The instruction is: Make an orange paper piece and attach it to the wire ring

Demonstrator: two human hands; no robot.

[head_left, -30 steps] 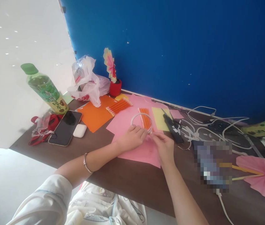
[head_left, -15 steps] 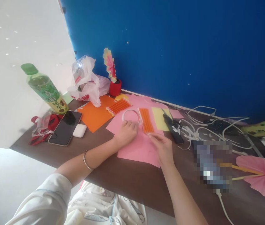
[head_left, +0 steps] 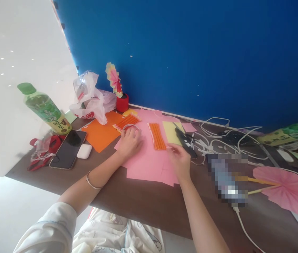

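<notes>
My left hand (head_left: 129, 144) rests on a pink paper sheet (head_left: 149, 163), its fingertips on a clear tape ring (head_left: 127, 127) at the sheet's far left corner. A folded orange pleated strip (head_left: 157, 136) lies on the pink sheet between my hands. My right hand (head_left: 179, 160) hovers just right of the strip's near end with fingers apart and nothing in it. A second orange pleated strip (head_left: 126, 121) lies beyond the ring on an orange sheet (head_left: 98, 135).
A yellow paper (head_left: 170, 130) and a black tool (head_left: 185, 140) lie right of the strip, then tangled white cables (head_left: 217, 140) and a pink paper fan (head_left: 288, 189). At left stand a green bottle (head_left: 45, 109), a phone (head_left: 68, 149), an earbud case (head_left: 84, 151) and a plastic bag (head_left: 91, 96).
My left hand slid the tape ring left, off the orange strip. My right hand let go of the strip and drew back. The view shifted slightly.
</notes>
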